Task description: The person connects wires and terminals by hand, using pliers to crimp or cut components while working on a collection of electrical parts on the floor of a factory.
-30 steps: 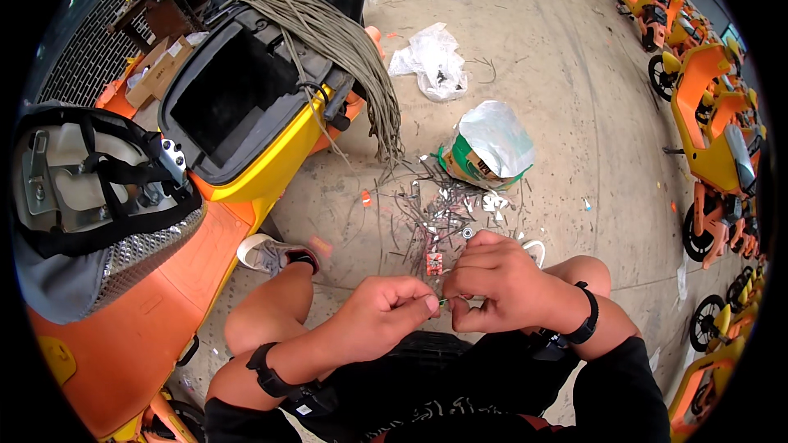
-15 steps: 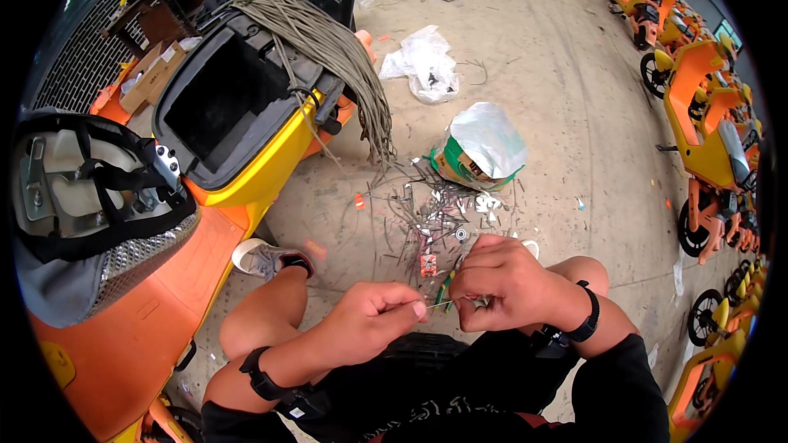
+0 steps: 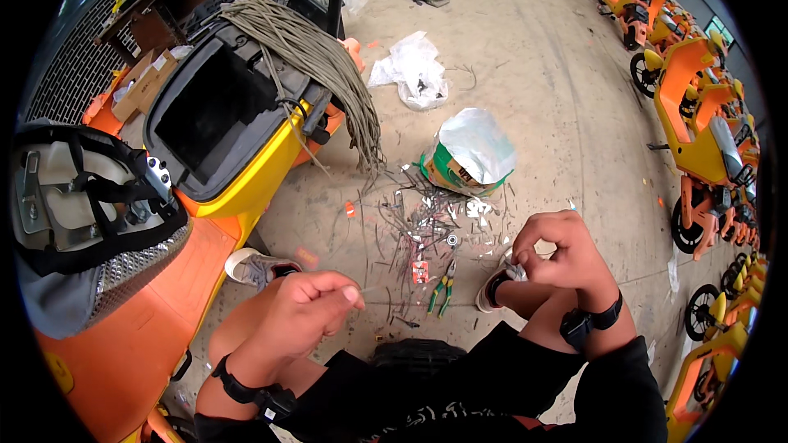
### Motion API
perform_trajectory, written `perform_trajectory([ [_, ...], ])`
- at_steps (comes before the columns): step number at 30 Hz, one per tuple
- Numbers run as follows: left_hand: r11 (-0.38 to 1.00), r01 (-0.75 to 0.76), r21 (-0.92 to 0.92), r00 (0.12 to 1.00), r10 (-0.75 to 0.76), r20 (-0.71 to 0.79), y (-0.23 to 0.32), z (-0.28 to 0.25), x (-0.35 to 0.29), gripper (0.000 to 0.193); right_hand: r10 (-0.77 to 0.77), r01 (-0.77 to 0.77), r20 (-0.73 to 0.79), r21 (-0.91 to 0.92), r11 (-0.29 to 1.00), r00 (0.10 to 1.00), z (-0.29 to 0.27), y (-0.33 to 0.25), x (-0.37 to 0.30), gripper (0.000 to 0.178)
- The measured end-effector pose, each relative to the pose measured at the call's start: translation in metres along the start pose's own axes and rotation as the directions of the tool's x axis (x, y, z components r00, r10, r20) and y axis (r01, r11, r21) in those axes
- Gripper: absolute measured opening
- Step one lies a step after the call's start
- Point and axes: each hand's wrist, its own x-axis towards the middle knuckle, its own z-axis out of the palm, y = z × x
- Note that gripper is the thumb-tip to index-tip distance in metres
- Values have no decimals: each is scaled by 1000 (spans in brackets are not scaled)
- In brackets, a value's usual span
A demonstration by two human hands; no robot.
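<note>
My left hand (image 3: pixel 305 312) is closed in a pinch on a thin wire (image 3: pixel 376 288), whose tip points right from between thumb and forefinger. Well apart from it, over my right knee, my right hand (image 3: pixel 566 250) has its thumb and fingers curled together. Anything inside those fingers is hidden. Pliers with green and yellow handles (image 3: pixel 443 291) lie on the floor between my feet. Beside them is a small red and white piece (image 3: pixel 420 271). Cut wire scraps and white bits (image 3: pixel 410 226) are strewn ahead of the pliers.
Beyond the scraps stands an open green and white bag (image 3: pixel 478 148). To my left is an orange and yellow scooter (image 3: pixel 254 197), a bundle of grey cable (image 3: pixel 316 53) draped over its bin. Crumpled clear plastic (image 3: pixel 414 70) lies farther off. Scooters (image 3: pixel 698 115) line the right side.
My hands have drawn apart: the left went left with the wire, the right went right and up. The pliers on the floor now show fully between them.
</note>
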Motion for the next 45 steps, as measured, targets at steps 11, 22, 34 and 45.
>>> perform_trajectory([
  [11, 983, -73, -166, 994, 59, -90, 2, 13, 23, 18, -18, 39, 77, -272, 962, 997, 36, 10, 19, 16],
  [22, 977, -26, -211, 993, 1, -119, 2, 28, 40, 12, -545, 469, 18, -536, 702, 838, 61, -26, 26, 28],
  [34, 947, 265, -179, 932, -204, 300, -1, 33, 38, 15, -644, 605, 165, -573, 554, 747, 53, -28, 38, 16],
  [45, 966, -70, 249, 987, 30, 160, 16, 52, 41, 18, -403, 410, 123, -34, 912, 907, 49, -9, 35, 11],
])
